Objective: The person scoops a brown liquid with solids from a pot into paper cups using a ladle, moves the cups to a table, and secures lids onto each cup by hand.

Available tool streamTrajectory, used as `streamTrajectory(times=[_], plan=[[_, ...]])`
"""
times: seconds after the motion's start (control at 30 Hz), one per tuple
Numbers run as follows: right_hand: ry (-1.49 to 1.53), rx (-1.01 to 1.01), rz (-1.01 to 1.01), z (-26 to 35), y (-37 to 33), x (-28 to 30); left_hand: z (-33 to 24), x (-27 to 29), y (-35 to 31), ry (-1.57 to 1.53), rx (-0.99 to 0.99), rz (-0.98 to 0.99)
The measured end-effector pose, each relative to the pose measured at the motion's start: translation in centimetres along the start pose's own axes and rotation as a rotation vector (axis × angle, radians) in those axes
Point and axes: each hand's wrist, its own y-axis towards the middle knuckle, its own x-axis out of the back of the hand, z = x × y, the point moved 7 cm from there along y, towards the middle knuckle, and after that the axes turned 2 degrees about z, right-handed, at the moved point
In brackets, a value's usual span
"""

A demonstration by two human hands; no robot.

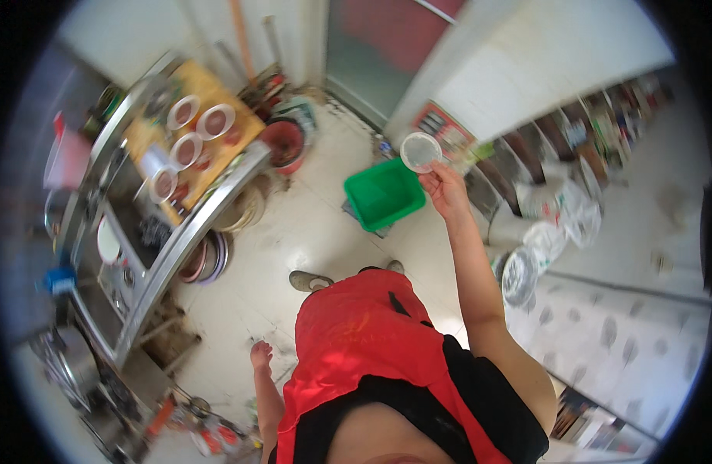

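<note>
My right hand [446, 192] is raised far out on the right, pinching the rim of a round, clear plastic lid [420, 151]. The lid is see-through with a pale edge. Below and left of it, a green plastic basin [384, 195] stands on the floor. My left hand [261, 354] hangs low beside the red apron [356, 325], fingers loosely parted, touching nothing. On the left, several clear round tubs [215, 122] with reddish-brown contents stand on a yellow cutting board [244, 124], away from both hands.
A metal sink counter [244, 166] runs along the left, with a red bucket [282, 143] at its far end. Stacked basins [209, 259] sit beneath it. On the right are shelves with plastic bags [580, 220] and a patterned covered surface [619, 340].
</note>
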Motion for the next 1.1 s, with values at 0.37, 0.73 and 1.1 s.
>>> streamTrajectory(times=[0.37,0.73,1.1], plan=[[-0.069,0.119,-0.744,15.1,-18.2,42.1,-4.8,-36.9,-7.5,0.782,-0.156,0.442],[0.184,0.340,-0.829,28.1,-14.0,59.9,-12.3,-63.5,-7.6,1.134,-0.309,0.671],[0.275,0.505,-0.928,48.4,-2.0,76.6,-23.8,-92.2,-19.2,1.005,-0.412,0.628]])
